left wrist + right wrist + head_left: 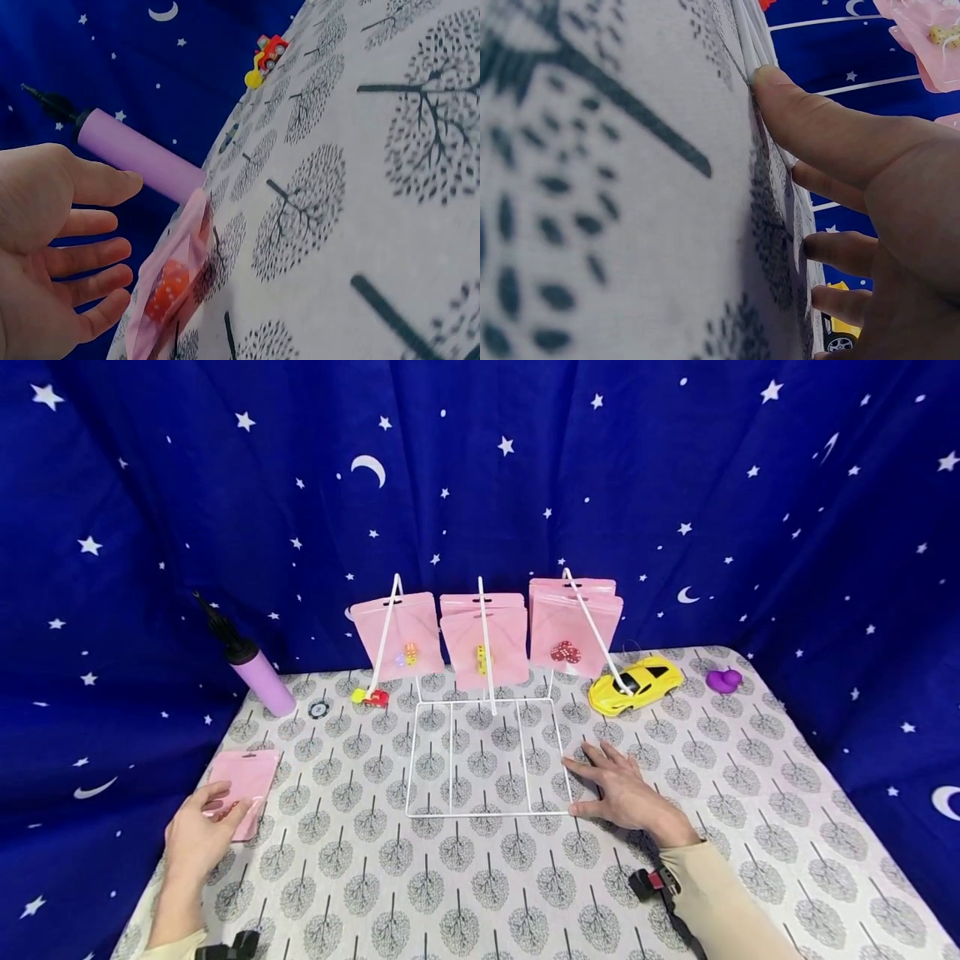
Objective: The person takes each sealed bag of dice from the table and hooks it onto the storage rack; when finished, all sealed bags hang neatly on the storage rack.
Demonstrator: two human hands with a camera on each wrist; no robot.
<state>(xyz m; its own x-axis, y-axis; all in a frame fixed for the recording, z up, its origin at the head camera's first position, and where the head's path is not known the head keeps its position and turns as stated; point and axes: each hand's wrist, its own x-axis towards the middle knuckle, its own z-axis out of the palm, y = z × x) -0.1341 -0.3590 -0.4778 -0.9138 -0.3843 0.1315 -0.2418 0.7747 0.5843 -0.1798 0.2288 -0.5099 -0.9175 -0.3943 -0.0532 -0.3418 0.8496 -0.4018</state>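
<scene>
A table point(787, 827) covered in a tree-print cloth stands before a dark blue backdrop of stars and moons.

At far left a lilac pump point(255, 670) lies tilted near the table's back edge. Below it, near the left edge, a pink pouch point(244, 785) lies flat; the left wrist view shows a red die point(166, 289) inside it. The left hand point(198, 835) is just beside the pouch's near end, fingers spread and only loosely bent, gripping nothing; whether a fingertip touches the pouch cannot be told.

Farther back sit a small dark disc point(318, 709) and a tiny red and yellow toy point(371, 697).

In the middle a white wire rack point(487, 758) has its base flat on the cloth. Three slanting arms rise from it, each hung with pink pouches point(483, 639) that hold small dice.

The right hand point(618, 789) lies flat on the cloth with fingers straight and apart, thumb touching the rack's near right corner.

Behind it is a yellow car point(636, 685), and further right a purple duck point(723, 680).
</scene>
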